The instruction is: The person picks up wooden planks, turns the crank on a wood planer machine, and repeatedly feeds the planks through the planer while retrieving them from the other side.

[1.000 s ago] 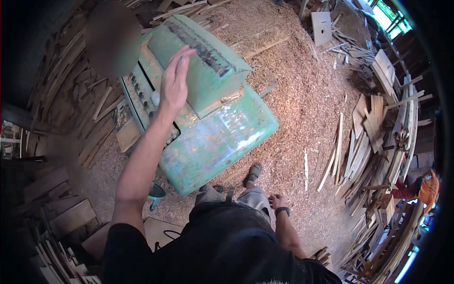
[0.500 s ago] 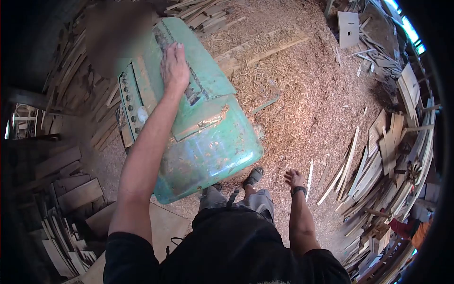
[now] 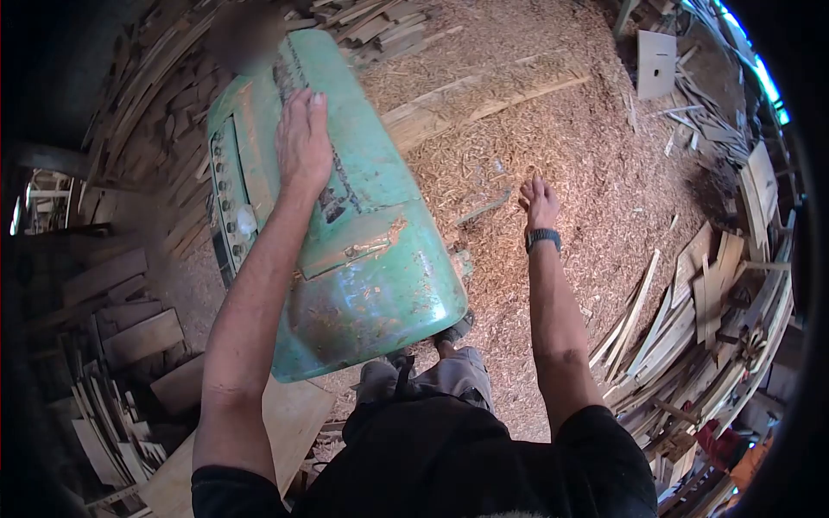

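My left hand (image 3: 304, 151) lies flat on top of a worn green machine housing (image 3: 380, 298), its fingers stretched along a dark slot with a jagged edge. A row of round knobs (image 3: 221, 186) runs down the housing's left side, with a whitish piece (image 3: 246, 220) near its lower end. My right hand (image 3: 541, 205), with a dark wristwatch (image 3: 543, 237) on the wrist, hangs in the air to the right of the machine. Its fingers are loosely spread and hold nothing. Below it are wood shavings.
Wood shavings (image 3: 596, 147) cover the floor, with a long board (image 3: 484, 99) lying beyond the machine. Stacked planks (image 3: 682, 337) line the right side; more wood pieces (image 3: 142, 337) lie at left. A blurred patch (image 3: 246, 39) hides the machine's far end. An orange item (image 3: 747, 466) is at lower right.
My right hand has risen from beside my legs and reached forward over the shavings. My left hand stays on the housing. The view has shifted slightly.
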